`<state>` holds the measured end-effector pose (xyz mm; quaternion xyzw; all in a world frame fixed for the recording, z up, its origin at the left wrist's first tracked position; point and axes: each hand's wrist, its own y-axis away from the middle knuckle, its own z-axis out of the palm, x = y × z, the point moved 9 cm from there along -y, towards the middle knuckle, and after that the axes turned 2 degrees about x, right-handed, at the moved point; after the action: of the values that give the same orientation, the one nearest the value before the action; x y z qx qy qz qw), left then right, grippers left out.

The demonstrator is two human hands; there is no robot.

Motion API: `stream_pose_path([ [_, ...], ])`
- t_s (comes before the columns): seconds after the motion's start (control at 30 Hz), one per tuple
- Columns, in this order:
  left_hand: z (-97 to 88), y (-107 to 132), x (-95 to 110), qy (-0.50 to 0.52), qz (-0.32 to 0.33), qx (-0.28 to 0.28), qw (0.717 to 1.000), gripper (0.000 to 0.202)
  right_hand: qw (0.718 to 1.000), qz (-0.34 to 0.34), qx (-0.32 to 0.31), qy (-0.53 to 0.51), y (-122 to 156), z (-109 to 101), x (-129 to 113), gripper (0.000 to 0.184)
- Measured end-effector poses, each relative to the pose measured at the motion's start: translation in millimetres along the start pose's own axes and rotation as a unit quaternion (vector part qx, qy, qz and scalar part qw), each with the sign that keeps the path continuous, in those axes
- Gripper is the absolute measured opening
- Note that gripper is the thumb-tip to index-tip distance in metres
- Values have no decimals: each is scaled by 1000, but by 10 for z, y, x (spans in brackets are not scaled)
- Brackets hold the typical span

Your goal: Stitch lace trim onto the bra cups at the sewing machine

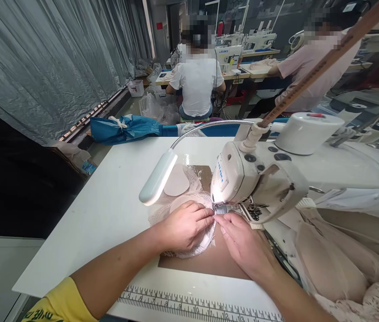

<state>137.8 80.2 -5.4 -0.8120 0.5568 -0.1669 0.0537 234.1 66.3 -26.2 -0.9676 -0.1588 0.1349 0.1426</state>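
A pale pink lace bra cup piece (179, 202) lies on the sewing machine bed, its edge under the needle area of a white JUKI sewing machine (231, 172). My left hand (187, 223) rests over the cup, fingers bent and pressed together on the fabric close to the needle. From the other side, my right hand (243, 239) pinches the cup's edge, its thumb and index fingertips meeting the left fingertips. The needle itself is too small to make out. Behind, a second smooth cup (176, 181) with lace around it lies flat on the table.
A lamp (158, 176) on a bendable neck hangs over the left of the work. Along the table's front edge runs a printed ruler (192, 308). Beige lace pieces (337, 255) are heaped at right. Two people sit at machines ahead, beyond a blue cloth bundle (125, 129).
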Motion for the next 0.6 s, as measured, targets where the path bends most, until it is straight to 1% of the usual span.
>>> stream_pose_path([
  [0.23,56,-6,-28,-21,-11,3,1000,41,999,1,25,20,-17,-9,-23,39],
  [0.37,66,-25,-40,-35,-7,9,999,39,999,1,29,34,-19,-17,-27,39],
  [0.6,72,-30,-75,-50,-5,8,999,36,998,-5,48,28,-34,-65,-47,38],
])
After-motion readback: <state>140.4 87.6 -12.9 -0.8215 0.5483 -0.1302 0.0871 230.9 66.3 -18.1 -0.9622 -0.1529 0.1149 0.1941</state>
